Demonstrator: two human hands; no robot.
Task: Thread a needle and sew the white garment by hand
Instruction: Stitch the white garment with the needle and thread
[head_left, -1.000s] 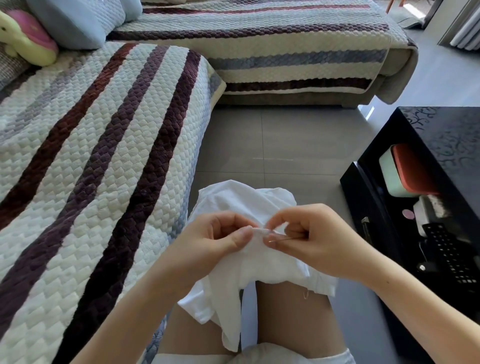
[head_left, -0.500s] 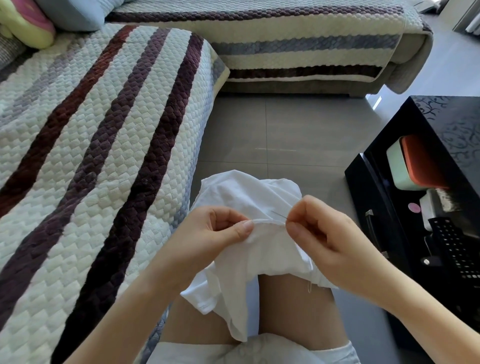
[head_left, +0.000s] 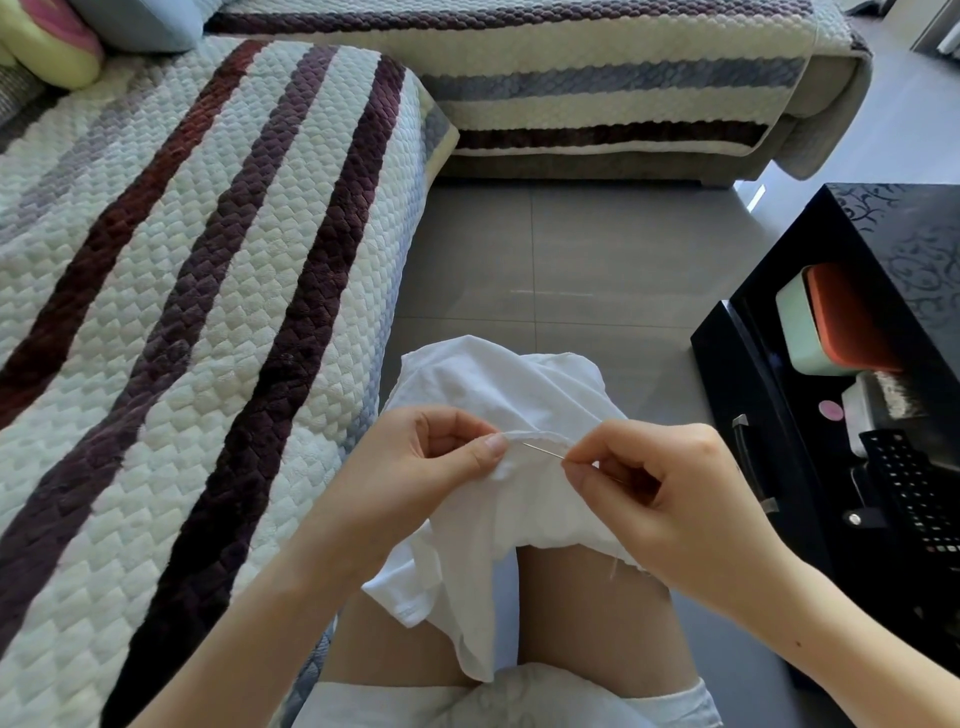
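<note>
Head view. The white garment (head_left: 498, 395) lies draped over the person's knees at lower centre of the frame, with its folded edge (head_left: 535, 435) raised between the two hands. The left hand (head_left: 431, 467) pinches that edge between thumb and curled fingers. The right hand (head_left: 660, 493) pinches the rear of the needle (head_left: 543, 451) between thumb and forefinger, and the tip points left along the edge toward the left thumb. The step is judged to be a stitch through the fold. For a good stitch, the left hand should hold the edge taut and flat with its thumb out of the tip's path. The needle should enter at a shallow angle close to the fold, take a small bite, and be pushed along its own axis. The thread is too fine to make out, so it cannot be told whether the needle is threaded. The right fingertips cover the eye. Whether the tip has pierced the cloth or only lies on it is unclear. Stitches in the seam, white on white, cannot be distinguished. The black cabinet (head_left: 852, 395) is cut off at the right edge.
</note>
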